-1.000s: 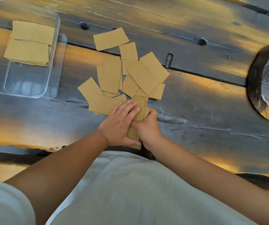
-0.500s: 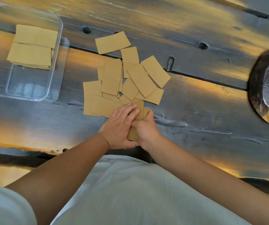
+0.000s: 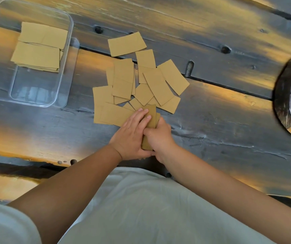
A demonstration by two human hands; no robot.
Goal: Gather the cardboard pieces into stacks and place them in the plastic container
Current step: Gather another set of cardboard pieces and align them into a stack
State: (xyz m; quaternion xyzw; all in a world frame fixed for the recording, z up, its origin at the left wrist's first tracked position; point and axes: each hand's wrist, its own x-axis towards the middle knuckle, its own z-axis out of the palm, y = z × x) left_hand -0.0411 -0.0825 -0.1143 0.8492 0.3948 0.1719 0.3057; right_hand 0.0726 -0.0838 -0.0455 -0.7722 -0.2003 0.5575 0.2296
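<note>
Fingers [image 3: 143, 118] press a cardboard stack [image 3: 151, 118]; plastic container [image 3: 69, 32] holds 2 stacks [image 3: 39, 48].

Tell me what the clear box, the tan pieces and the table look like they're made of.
Box: clear plastic, seemingly rigid; the table shows through its glossy walls.
Tan pieces: thin matte cardboard, flat with cut edges.
Table: probably dark stained wood with a sheen; planks, knots and grain show.
</note>
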